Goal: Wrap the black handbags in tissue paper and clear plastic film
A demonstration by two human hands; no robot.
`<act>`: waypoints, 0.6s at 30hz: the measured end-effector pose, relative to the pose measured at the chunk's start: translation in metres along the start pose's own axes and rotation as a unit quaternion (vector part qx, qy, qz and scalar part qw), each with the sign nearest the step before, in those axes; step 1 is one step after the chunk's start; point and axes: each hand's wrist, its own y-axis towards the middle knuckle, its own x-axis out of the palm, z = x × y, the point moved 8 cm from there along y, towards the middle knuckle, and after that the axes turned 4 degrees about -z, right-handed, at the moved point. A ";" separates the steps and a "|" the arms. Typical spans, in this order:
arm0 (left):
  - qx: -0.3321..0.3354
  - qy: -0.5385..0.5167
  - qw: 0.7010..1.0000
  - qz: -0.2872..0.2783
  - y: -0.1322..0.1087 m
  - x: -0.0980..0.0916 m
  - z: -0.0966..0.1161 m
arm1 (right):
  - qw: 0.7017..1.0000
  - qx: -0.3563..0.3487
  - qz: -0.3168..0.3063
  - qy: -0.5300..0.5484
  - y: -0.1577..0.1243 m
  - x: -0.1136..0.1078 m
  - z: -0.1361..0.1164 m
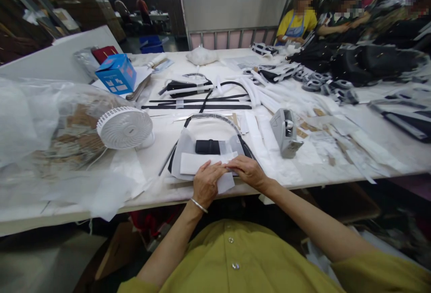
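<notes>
At the table's front edge, my left hand (208, 183) and my right hand (248, 170) meet, with fingers bent and pressed onto a white sheet (226, 183) that looks like thin paper or foam. Just beyond them a flat white folded piece (190, 163) lies on a bag-like item (185, 145) covered in translucent wrapping. A black band or flap (203, 147) shows in its middle. Its wrapped handle (213, 117) arches away from me. My fingertips partly hide the sheet's upper edge.
Left stand a white fan (124, 128), a blue box (116, 74) and a large clear plastic bag (74, 127). A grey tape dispenser (285, 133) is at right, near loose white strips. Black straps (202, 106) lie behind. Co-workers (298, 19) sit at the far right.
</notes>
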 end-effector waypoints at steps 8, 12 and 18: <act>-0.006 -0.035 0.999 0.009 -0.002 -0.012 0.003 | 0.999 -0.029 0.008 0.034 -0.022 -0.005 -0.003; 0.004 -0.053 0.999 0.009 -0.001 -0.011 0.006 | 0.998 -0.040 -0.048 0.024 -0.025 -0.005 -0.014; -0.032 0.007 0.996 0.079 0.005 -0.007 0.006 | 0.999 0.026 -0.032 -0.027 -0.025 -0.002 -0.023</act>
